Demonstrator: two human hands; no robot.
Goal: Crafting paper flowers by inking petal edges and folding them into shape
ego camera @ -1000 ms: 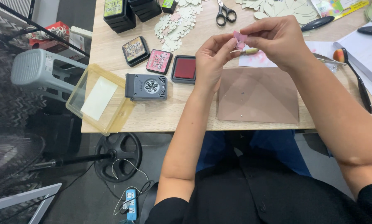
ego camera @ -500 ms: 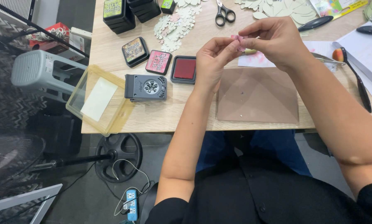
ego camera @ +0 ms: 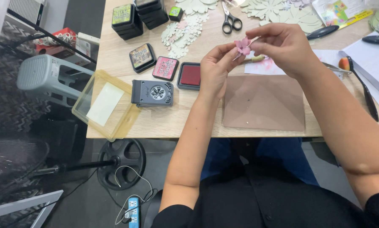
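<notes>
Spanning the frame, the pale wooden table (ego camera: 113,63) carries a brown card mat (ego camera: 263,102) at six o'clock of the left hand (ego camera: 214,69) and right hand (ego camera: 282,46), fingertips pinched on a small pink paper flower (ego camera: 242,45); petals could be creased by excess pressure.

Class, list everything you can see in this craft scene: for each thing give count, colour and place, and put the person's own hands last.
paper flower: one, pink, held above the table between both hands
brown mat: one, tan-brown, on the table under the hands
open ink pad: one, dark red, left of the mat
closed ink pads: two, one brown and one pink lidded, beside the open one
flower punch: one, dark grey, near the table's front edge
plastic tray: one, clear yellowish, overhanging the table's left corner
scissors: one, black-handled, at the far side
paper cut-outs: a pile, pale green, left of the scissors
table: one, light wood
left hand: fingers pinching the flower
right hand: fingers pinching the flower
</notes>
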